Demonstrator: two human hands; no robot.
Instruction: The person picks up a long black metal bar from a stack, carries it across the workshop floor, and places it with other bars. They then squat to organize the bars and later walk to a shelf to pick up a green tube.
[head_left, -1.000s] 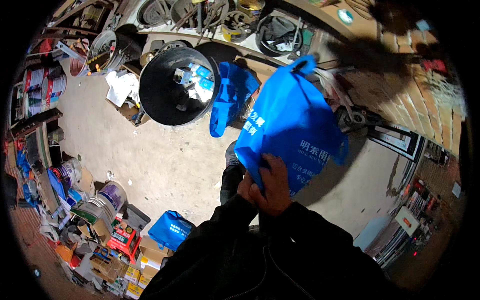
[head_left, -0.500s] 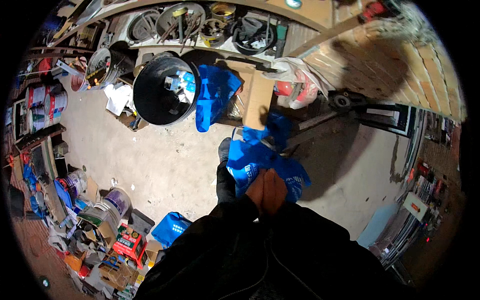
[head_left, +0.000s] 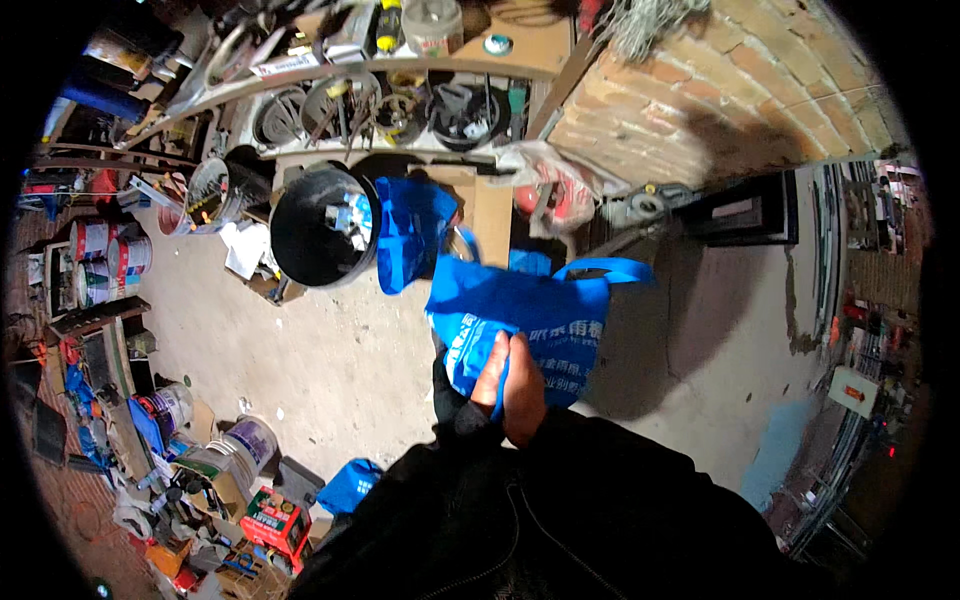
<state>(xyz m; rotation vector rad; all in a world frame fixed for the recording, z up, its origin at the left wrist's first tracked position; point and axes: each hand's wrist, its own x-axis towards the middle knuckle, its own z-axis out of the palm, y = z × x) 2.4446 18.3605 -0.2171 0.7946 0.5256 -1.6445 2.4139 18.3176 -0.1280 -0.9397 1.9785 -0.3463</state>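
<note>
A blue fabric tote bag (head_left: 535, 305) with white print is held up in front of my body. My left hand (head_left: 488, 378) is closed on its near side, where a narrow blue strap or fold shows between the hands. My right hand (head_left: 523, 392) presses against the left with its fingers together, gripping the same part. One blue handle loop sticks out to the right at the bag's far edge, and a smaller loop rises at its far left. The bag's inside cannot be seen.
Beyond the bag, a black bucket (head_left: 290, 235) with small boxes inside stands beside another blue bag (head_left: 405, 235) and an open cardboard box (head_left: 490, 220). A white sack (head_left: 560, 165) lies by the brick wall (head_left: 700, 95). Tools, paint buckets and a red box (head_left: 275, 517) crowd the left.
The crumpled blue bag has been lifted and spread, so its printed side and handle now show. Both hands have stayed together on it, and the view has tilted up toward the shelf.
</note>
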